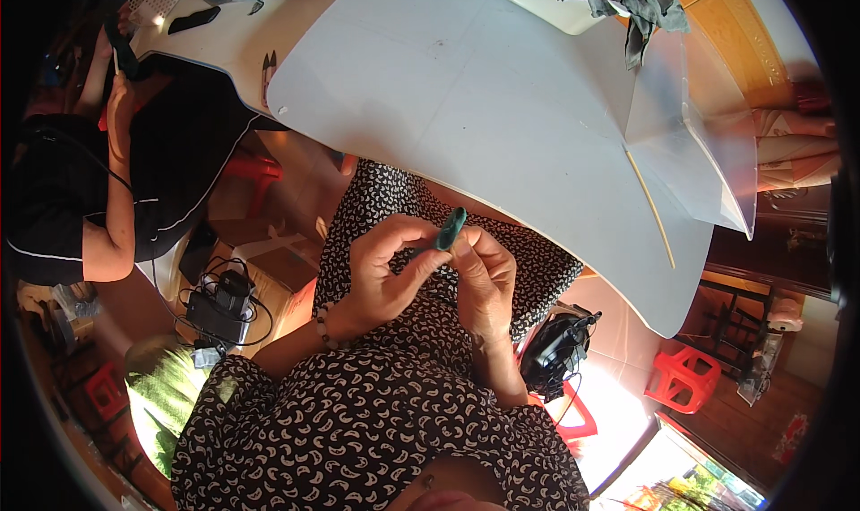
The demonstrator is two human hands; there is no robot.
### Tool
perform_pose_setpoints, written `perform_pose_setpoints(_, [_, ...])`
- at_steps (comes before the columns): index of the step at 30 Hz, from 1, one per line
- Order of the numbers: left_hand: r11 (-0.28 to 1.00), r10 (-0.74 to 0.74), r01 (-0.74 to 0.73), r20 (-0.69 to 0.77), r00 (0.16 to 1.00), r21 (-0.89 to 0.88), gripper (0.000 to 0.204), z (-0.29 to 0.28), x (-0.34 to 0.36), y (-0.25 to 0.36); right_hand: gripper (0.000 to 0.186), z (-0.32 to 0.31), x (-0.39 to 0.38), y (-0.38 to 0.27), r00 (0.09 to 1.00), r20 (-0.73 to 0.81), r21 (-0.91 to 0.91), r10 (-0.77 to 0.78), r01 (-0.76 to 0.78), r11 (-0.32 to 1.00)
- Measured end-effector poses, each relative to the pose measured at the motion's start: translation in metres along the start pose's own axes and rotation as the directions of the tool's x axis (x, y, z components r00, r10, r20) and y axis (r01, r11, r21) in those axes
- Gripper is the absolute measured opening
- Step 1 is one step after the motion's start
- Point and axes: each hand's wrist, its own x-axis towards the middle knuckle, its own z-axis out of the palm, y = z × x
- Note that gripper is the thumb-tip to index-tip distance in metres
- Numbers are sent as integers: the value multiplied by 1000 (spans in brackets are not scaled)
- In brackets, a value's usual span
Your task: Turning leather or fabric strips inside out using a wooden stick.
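My left hand [387, 274] and my right hand [484, 278] meet over my lap, both pinching a small teal, leaf-shaped piece [449, 228] that stands up between the fingertips. A bead bracelet sits on my left wrist. I wear a black dress with a white pattern. The big white sheet [502, 108] on the table lies just beyond my hands.
A thin wooden stick [651, 208] lies on the sheet at the right. Grey cloth [627, 0] is heaped at the far edge. Another person in black [116, 171] sits at the left. Cardboard boxes with black cables [224, 300], a red stool [685, 377] and a black device [555, 345] stand on the floor.
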Motion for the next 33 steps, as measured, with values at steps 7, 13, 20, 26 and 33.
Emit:
perform_pose_setpoints(7, [743, -383, 219, -134, 914, -633, 25, -8, 22, 6, 16, -19, -10, -35, 942, -183, -347, -281, 205, 915])
perform_pose_setpoints(13, [567, -357, 281, 76, 931, -774, 35, -3, 64, 27, 20, -128, 12, -115, 527, 38, -992, -849, -82, -95])
perform_pose_setpoints(20, [-41, -303, 465, 454, 838, -884, 43, -1, 101, 27, 14, -208, 21, -131, 661, -50, -805, -748, -470, -362])
perform_pose_setpoints(26, [-342, -290, 403, 504, 814, -849, 34, -7, 112, 13, 16, -173, 9, -119, 632, -139, -987, -762, -146, 59])
perform_pose_setpoints(33, [-429, -380, 317, 487, 787, -846, 29, 0, 115, 10, 41, -48, 0, -56, 972, -9, -320, -233, 218, 922])
